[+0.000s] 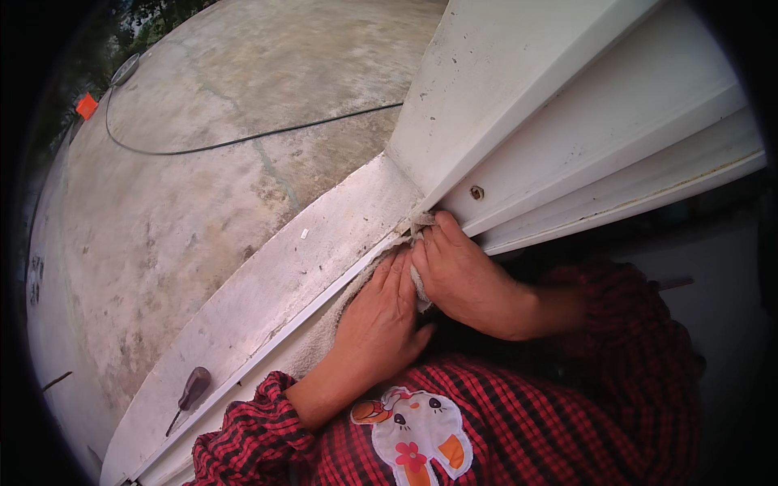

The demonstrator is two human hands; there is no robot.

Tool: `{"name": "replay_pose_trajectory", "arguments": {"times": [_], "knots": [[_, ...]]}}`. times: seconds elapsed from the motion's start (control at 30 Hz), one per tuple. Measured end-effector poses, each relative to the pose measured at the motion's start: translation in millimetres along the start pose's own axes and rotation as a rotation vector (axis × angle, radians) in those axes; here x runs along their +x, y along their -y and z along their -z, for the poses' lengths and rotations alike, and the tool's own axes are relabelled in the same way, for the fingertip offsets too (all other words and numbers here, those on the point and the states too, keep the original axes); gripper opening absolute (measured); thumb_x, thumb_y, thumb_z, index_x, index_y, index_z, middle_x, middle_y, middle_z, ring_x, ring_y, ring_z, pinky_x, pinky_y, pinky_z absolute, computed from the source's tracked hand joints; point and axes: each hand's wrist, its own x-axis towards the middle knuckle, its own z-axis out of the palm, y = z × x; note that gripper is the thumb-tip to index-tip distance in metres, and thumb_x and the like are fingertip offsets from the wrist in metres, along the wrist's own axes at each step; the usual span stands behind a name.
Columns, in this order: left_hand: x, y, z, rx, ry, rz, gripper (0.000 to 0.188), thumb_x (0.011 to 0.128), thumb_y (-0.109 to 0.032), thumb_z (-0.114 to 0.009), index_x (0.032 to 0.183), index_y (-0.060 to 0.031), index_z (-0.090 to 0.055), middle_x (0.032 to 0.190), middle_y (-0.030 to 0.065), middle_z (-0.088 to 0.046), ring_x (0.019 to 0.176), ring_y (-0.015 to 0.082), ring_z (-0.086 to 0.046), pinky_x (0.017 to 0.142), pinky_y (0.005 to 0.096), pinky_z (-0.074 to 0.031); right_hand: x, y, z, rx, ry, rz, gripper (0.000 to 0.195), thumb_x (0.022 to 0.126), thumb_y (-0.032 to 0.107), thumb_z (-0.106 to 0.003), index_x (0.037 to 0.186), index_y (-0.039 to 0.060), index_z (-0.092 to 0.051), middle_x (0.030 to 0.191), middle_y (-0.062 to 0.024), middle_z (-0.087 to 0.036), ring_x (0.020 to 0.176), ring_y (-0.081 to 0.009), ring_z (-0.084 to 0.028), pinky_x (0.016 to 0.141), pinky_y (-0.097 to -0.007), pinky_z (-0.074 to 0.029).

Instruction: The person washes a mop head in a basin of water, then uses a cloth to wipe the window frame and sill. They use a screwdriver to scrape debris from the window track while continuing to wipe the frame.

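Note:
A beige terry cloth (331,331) lies bunched along the white window track (340,288), its twisted end tucked into the corner where the sill meets the upright frame. My left hand (380,310) presses down on the cloth with the fingers close together and the thumb apart. Close beside it, my right hand (471,282) grips the cloth's end at the corner, knuckles near the white frame (535,146). My right fingertips are partly hidden in the folds.
On the outer sill (292,267) rests a dark-handled screwdriver (194,389), with a small white scrap (305,233) farther along. Beyond is a stained concrete surface (182,200), crossed by a black cable (243,141). An orange object (87,106) stands at its far edge. The frame has a hole (477,192).

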Motion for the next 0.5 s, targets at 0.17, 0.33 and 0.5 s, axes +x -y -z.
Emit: {"name": "replay_pose_trajectory", "arguments": {"times": [0.17,0.33,0.5], "knots": [[14,-1,-9,0.011,-0.040,-0.008,0.077,0.068,-0.016,-0.066,0.130,0.0147,-0.032,0.134,0.0284,-0.038,0.129,0.0377,-0.033,0.110,0.0387,-0.027,-11,-11,4,-0.109,-0.030,0.082,0.037,0.079,0.023,-0.046,0.093,-0.0066,-0.062,0.082,-0.0141,-0.055,0.089,-0.0281,-0.055,0.101,-0.0458,-0.032],[17,4,-9,-0.056,-0.036,-0.041,0.073,0.071,-0.015,-0.063,0.130,0.0135,-0.033,0.133,0.0282,-0.039,0.128,0.0381,-0.033,0.110,0.0393,-0.027,-13,-13,9,0.040,-0.046,0.048,0.038,0.077,0.021,-0.047,0.095,-0.0093,-0.060,0.085,-0.0157,-0.057,0.092,-0.0288,-0.056,0.103,-0.0444,-0.031],[16,16,-24,-0.140,-0.130,-0.075,0.068,0.078,-0.017,-0.055,0.135,0.0085,-0.027,0.134,0.0278,-0.037,0.126,0.0405,-0.035,0.107,0.0411,-0.029,-29,-5,31,0.663,-0.767,0.030,0.026,0.072,0.015,-0.056,0.090,-0.0029,-0.060,0.083,-0.0141,-0.058,0.084,-0.0266,-0.058,0.083,-0.0389,-0.048]]}}
